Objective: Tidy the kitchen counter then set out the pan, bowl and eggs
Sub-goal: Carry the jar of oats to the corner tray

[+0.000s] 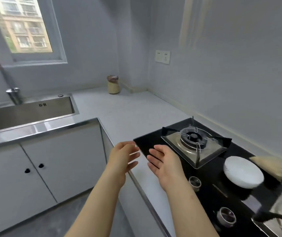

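- Head view: noted left hand (123, 158) and right hand (164, 161) empty, fingers straight and spread, palms facing, above counter (136, 113) edge by hob (144, 141); probably poised to reach.
- Found bowl (243, 171) on hob between burners, near right hand.
- Located jar (113, 84) in far corner, likely stowed.
- Unable to confirm pan or eggs through blur at right edge.

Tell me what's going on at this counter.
A person stands at the counter with the left hand and right hand both open, palms facing each other, holding nothing, by the near corner of the stove. A white dish sits on the stove next to the burner, with a blurred beige thing beside it. A jar stands in the far corner, and the sink lies to the left.
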